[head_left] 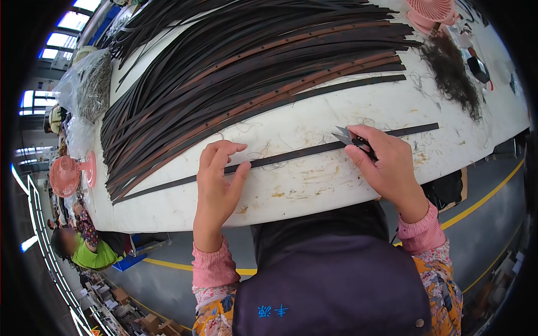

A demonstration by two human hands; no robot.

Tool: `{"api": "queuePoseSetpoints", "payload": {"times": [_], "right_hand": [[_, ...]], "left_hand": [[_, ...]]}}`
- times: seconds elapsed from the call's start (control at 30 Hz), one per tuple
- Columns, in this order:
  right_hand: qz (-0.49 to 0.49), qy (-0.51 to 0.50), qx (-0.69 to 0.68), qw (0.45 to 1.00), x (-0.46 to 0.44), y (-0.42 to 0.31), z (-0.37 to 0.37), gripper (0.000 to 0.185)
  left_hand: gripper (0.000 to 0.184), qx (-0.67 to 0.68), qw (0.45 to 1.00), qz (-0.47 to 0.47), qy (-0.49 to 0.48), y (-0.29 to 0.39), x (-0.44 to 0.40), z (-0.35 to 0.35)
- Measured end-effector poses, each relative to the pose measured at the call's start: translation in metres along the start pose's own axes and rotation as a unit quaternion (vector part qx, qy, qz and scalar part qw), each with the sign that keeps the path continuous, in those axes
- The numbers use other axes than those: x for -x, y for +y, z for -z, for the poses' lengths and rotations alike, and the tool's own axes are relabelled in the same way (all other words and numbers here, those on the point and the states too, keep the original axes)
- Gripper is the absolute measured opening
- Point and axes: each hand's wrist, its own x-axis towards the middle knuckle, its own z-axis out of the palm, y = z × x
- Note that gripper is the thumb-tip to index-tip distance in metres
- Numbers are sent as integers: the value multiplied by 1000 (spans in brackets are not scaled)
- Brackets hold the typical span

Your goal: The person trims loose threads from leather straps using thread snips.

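A long dark strap (297, 153) lies across the white table in front of me, with fine loose threads along it. My left hand (217, 178) rests over the strap left of its middle, thumb and forefinger apart on either side of it. In my right hand (384, 159) is a pair of thread snips (360, 144), their pointed blades spread and facing left, right at the strap. The strap's right end reaches out beyond that hand.
A big pile of dark and brown straps (252, 70) covers the table's far side. A heap of dark thread (448, 70) lies at the right. Pink fans (66, 175) stand at the left and back right. A person in a green vest (92, 253) sits at left.
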Motion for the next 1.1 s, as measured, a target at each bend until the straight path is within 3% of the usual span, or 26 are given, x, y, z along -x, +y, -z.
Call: {"api": "queuePoseSetpoints", "payload": {"times": [0.07, 0.13, 0.23, 0.3, 0.43, 1.1], "right_hand": [[2, -19, -1, 1000, 0, -6, 5, 34], [3, -37, 1, 999, 1, -6, 1, 34], [42, -23, -56, 997, 3, -8, -13, 35], [91, -75, -9, 993, 2, -16, -14, 36], [127, -79, 80, 985, 4, -26, -17, 33], [130, -47, 83, 987, 7, -24, -22, 28]], "left_hand": [[26, -38, 999, -23, -27, -3, 5, 2], [24, -20, 997, 14, -71, 1, 8, -4], [21, 2, 998, 10, -65, 10, 5, -19], [21, 16, 998, -13, -60, 15, 2, -29], [19, 81, 995, 17, -62, 28, -1, -43], [15, 66, 997, 2, -45, 29, -1, -53]]}}
